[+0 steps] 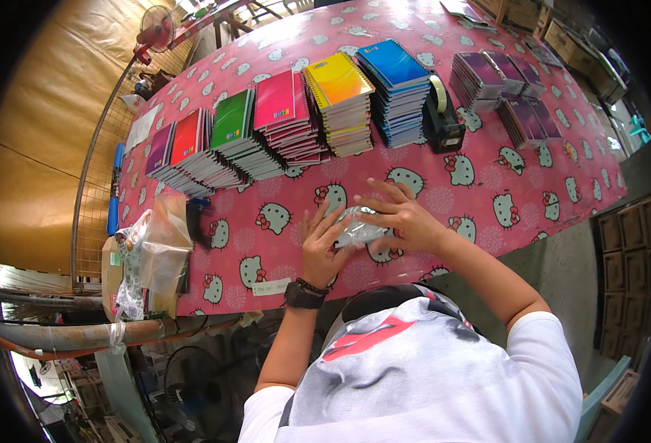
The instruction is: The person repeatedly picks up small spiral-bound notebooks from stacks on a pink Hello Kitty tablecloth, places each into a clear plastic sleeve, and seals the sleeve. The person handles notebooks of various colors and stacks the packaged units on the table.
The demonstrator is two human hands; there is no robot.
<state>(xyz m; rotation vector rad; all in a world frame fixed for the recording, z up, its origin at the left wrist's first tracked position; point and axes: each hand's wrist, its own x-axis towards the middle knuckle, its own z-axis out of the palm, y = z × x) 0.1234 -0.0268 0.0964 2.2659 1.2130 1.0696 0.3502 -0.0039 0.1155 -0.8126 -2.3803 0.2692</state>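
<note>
Head view: small clear-wrapped packet [360, 230] is pinched flat on the pink tablecloth [488, 192] between left hand [324, 247] and right hand [403, 220], judged light, crinkly, slippery, best held by its edges; notebook stacks [296, 122] sit beyond.

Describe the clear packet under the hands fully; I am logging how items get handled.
The packet is a small flat bundle in shiny, crinkled clear plastic; its contents cannot be told. It lies on the pink cat-print tablecloth near the table's front edge. The left hand and right hand both press on it, covering its ends.
</note>
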